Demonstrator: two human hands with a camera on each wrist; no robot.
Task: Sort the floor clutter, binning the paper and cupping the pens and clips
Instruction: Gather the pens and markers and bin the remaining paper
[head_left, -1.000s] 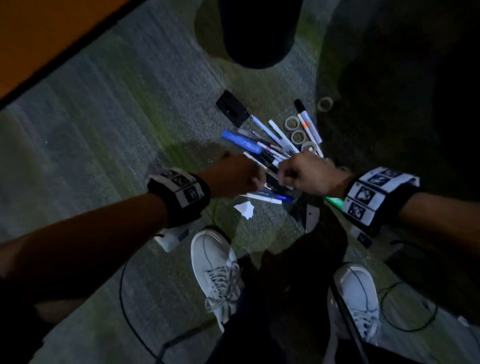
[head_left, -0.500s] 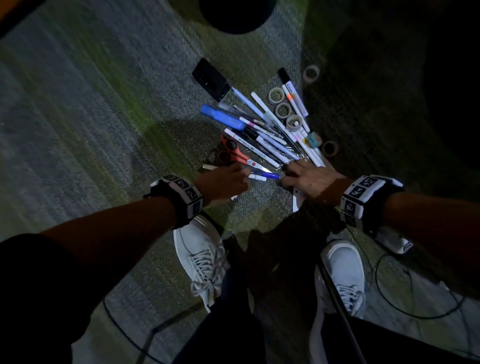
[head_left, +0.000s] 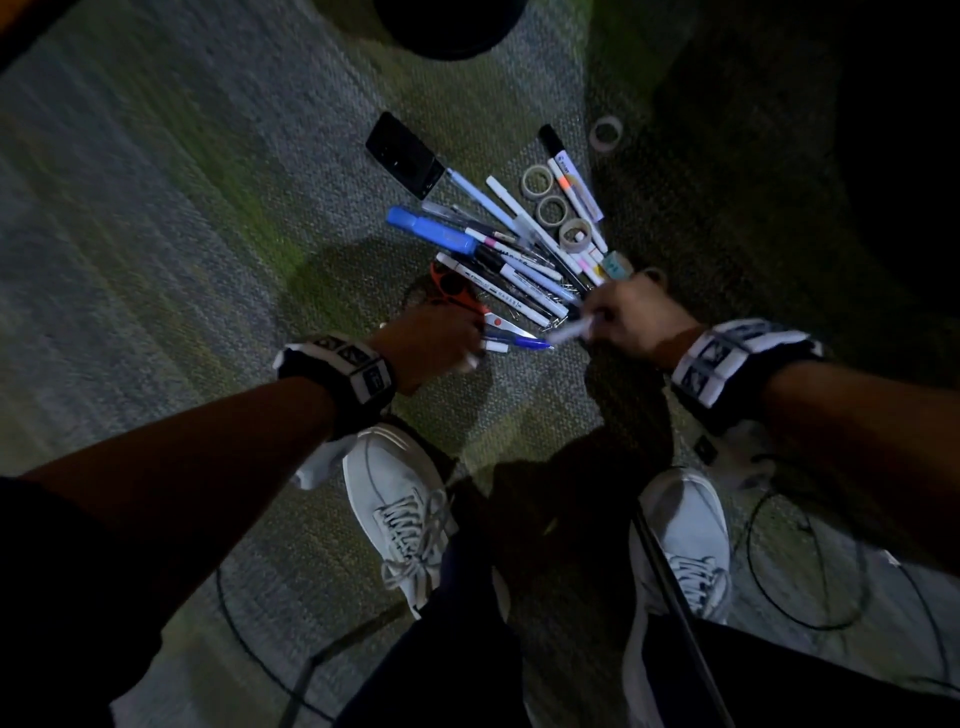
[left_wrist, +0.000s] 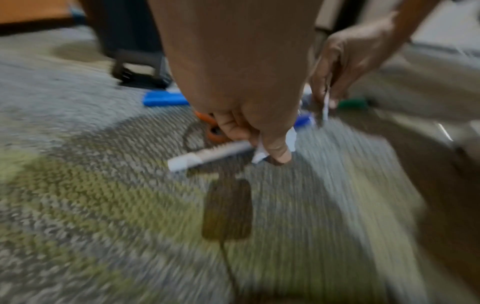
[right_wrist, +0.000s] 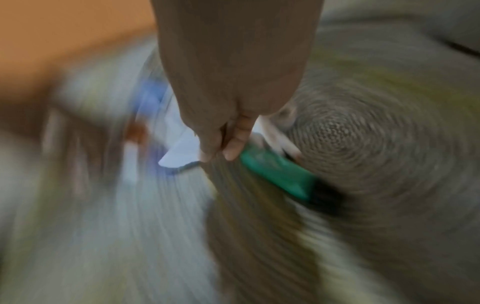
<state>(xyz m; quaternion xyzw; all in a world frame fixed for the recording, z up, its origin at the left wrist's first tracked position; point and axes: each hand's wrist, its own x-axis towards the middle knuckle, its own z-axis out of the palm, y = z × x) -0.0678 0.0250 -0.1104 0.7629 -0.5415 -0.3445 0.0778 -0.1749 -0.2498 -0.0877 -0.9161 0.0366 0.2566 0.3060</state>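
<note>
Grey-green carpet (head_left: 171, 218) carries the clutter. Left hand (head_left: 431, 340) low over the near edge of the pen pile (head_left: 511, 265), fingers curled, pinching a crumpled white paper scrap (left_wrist: 262, 153) between thumb and fingertips; scrap sits just above the carpet, beside a white marker (left_wrist: 207, 154) lying flat. Right hand (head_left: 631, 314) at the pile's right edge, fingers curled down, pinching a second white paper piece (right_wrist: 179, 153); a green marker (right_wrist: 278, 172) lies just beside those fingertips. Wrist views heavily motion-blurred.

Orange-handled scissors (head_left: 457, 296) lie partly under the left hand, blades pointing right toward a blue pen (head_left: 524, 340). Blue highlighter (head_left: 431, 228) at the pile's left. 3 tape rolls (head_left: 553, 208) in a row at the pile's far right, a 4th roll (head_left: 606, 132) apart beyond them. Black phone (head_left: 405, 153) lies flat at the pile's far-left end. A dark round container (head_left: 447, 26) sits at the top edge, well apart. Paper clips (head_left: 553, 323) show near the pile's near edge, small, count unclear. 2 white shoes (head_left: 400, 499) below.
</note>
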